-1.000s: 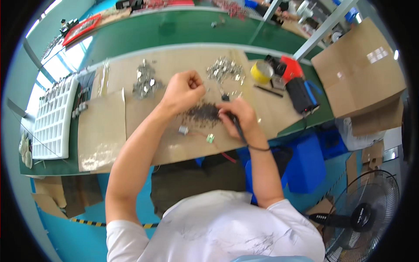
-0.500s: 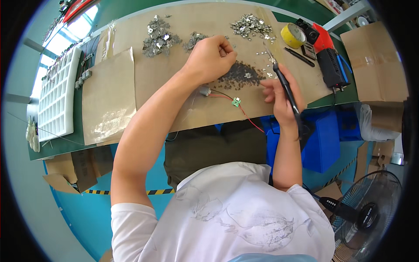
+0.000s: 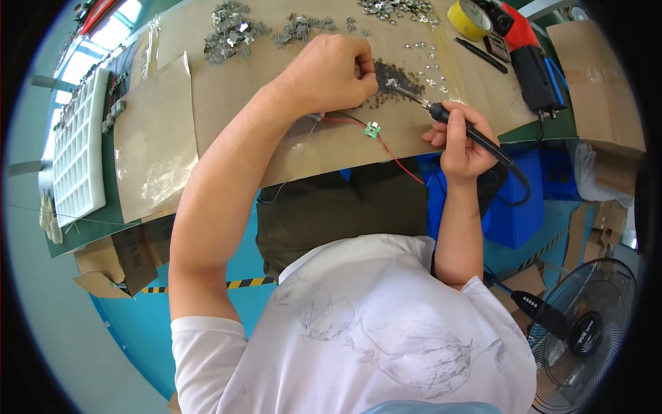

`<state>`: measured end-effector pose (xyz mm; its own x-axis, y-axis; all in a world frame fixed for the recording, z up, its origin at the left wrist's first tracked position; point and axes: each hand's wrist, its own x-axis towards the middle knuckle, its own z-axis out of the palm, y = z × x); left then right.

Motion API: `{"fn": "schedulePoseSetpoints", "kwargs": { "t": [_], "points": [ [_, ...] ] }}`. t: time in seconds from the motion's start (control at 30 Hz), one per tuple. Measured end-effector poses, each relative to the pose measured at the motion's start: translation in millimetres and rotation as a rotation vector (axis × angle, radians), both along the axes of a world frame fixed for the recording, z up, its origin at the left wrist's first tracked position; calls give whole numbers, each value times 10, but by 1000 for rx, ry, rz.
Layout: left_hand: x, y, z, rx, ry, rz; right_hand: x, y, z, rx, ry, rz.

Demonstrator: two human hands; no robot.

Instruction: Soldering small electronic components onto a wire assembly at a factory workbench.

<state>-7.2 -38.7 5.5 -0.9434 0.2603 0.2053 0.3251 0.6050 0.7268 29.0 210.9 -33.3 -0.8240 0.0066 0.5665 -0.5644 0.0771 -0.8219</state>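
Note:
My right hand (image 3: 467, 143) grips a black-handled soldering iron (image 3: 486, 141), its metal tip pointing left toward my left hand. The tip meets or nearly meets a small silvery metal piece (image 3: 392, 83) over a scatter of tiny dark parts (image 3: 403, 74). Just left of that, my left hand (image 3: 332, 72) is closed in a pinch; what its fingers hold is hidden. Below it lies a small green circuit board (image 3: 372, 130) with red and dark wires. They run toward a small silvery part (image 3: 316, 116), partly covered by my left wrist.
Heaps of metal pieces (image 3: 231, 31) lie along the far side of the cardboard-covered table (image 3: 234, 131). At the right are yellow tape (image 3: 470, 19), a black pen-like tool (image 3: 481, 55) and a black box (image 3: 533, 81). A white compartment tray (image 3: 81, 148) stands left; a fan (image 3: 583, 334) stands lower right.
The soldering iron has swung from pointing up and away to pointing left, its tip now at the small metal piece beside my left hand. My left hand stays pinched. The whole view has shifted slightly.

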Motion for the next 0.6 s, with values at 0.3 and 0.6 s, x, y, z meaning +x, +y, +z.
{"fn": "schedulePoseSetpoints", "kwargs": {
  "t": [0.3, 0.6],
  "points": [
    [47, 40, 61, -71, -13, -1, -12, -33, 30, 27, -57, -14],
    [46, 44, 79, -93, -8, 2, -27, -21, 52, 56, -48, 15]
  ]
}}
